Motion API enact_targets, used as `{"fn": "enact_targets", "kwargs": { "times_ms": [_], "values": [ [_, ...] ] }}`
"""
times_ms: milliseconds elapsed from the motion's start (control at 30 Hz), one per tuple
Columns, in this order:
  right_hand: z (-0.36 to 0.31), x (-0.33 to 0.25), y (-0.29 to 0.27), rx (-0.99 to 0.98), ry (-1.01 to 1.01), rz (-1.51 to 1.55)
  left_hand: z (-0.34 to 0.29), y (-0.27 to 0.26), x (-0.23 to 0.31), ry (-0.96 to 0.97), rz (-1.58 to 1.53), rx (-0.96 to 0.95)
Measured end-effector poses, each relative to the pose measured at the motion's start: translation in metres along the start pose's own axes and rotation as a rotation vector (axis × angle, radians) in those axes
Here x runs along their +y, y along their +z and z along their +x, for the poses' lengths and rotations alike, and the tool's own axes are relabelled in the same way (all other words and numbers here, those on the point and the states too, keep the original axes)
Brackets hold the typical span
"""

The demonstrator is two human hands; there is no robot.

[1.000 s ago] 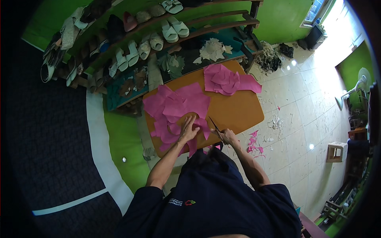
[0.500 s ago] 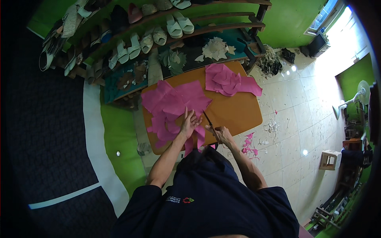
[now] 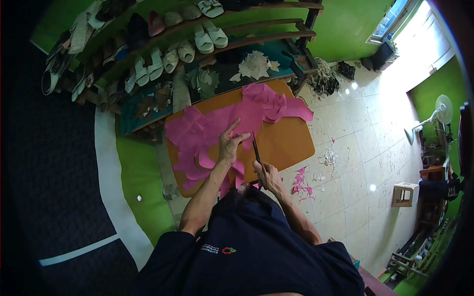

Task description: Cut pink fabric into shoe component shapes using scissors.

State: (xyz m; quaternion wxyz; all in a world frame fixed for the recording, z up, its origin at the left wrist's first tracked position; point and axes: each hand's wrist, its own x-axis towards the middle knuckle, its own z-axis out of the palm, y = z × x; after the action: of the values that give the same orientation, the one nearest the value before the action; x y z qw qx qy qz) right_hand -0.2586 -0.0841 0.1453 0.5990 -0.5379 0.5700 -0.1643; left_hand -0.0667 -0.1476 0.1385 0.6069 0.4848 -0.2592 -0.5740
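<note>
My left hand (image 3: 228, 148) holds a pink sheet piece (image 3: 250, 114) by its near edge, with thumb and forefinger stretched out across it; the other fingers are partly hidden. Dark scissors (image 3: 256, 149) are gripped in my right hand (image 3: 269, 176), blades pointing away from me along the right edge of that piece. Whether the blades touch it I cannot tell. More pink cut pieces (image 3: 190, 129) lie heaped on the left of the orange-brown table (image 3: 291, 143), and narrow pink strips hang near its front edge. A second pink pile (image 3: 296, 108) rests at the far right.
Behind the table stands a shoe rack (image 3: 276, 40) with sandals (image 3: 203, 39), a cream scrap pile (image 3: 256, 65) and grey-green pieces (image 3: 202, 81). Pink offcuts (image 3: 301, 185) and pale shavings (image 3: 329, 157) litter the tiled floor. Farther right are a stool (image 3: 405, 195) and a fan (image 3: 443, 108).
The held pink piece has shifted right and away, now overlapping the far-right pile. My left hand's thumb and forefinger have spread. The scissors have turned more upright. The whole view has shifted slightly.
</note>
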Motion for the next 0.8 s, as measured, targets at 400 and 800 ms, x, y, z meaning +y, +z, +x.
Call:
{"fn": "enact_targets", "kwargs": {
  "times_ms": [400,800],
  "values": [
    [0.002,-0.022,0.014,0.038,-0.015,0.192,-0.019,0.005,0.022,0.061,0.024,0.041],
    [-0.004,-0.019,0.017,0.038,-0.013,0.221,-0.024,0.011,0.022,0.051,-0.088,0.128]
  ]
}}
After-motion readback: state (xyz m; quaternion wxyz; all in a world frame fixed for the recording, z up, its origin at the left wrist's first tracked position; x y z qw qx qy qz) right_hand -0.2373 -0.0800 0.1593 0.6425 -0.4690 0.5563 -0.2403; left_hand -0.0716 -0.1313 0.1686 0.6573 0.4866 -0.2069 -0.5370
